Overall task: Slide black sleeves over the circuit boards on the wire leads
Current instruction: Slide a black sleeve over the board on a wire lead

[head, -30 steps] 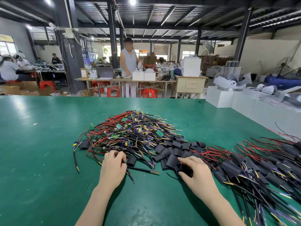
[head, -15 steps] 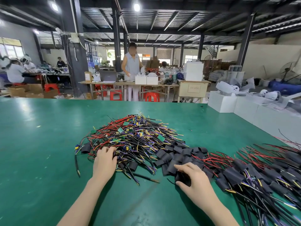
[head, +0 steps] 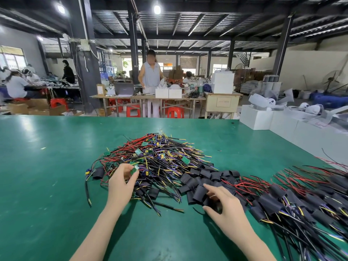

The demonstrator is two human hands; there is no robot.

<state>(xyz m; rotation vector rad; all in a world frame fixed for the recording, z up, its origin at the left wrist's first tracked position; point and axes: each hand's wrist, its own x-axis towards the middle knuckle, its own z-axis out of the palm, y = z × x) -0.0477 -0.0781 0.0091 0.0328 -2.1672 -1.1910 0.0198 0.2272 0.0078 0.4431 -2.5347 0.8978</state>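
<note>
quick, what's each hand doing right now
Left hand: pinching a small green circuit board at the edge of the wire pile.
Right hand: fingers curled round a black tubular sleeve from the loose sleeve heap.

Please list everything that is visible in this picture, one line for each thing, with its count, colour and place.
green table: one, green, fills the foreground
pile of unsleeved wire leads: one, red, black, yellow and purple wires with green circuit boards, table centre
loose black sleeves: many, black, right of the pile
sleeved wire leads: many, black sleeves on coloured wires, right side
white boxes: several, white, far right edge
red stools: several, red, behind the table
standing person: one, grey top, background centre
left hand: pinches a green circuit board
right hand: grips a black sleeve
</note>
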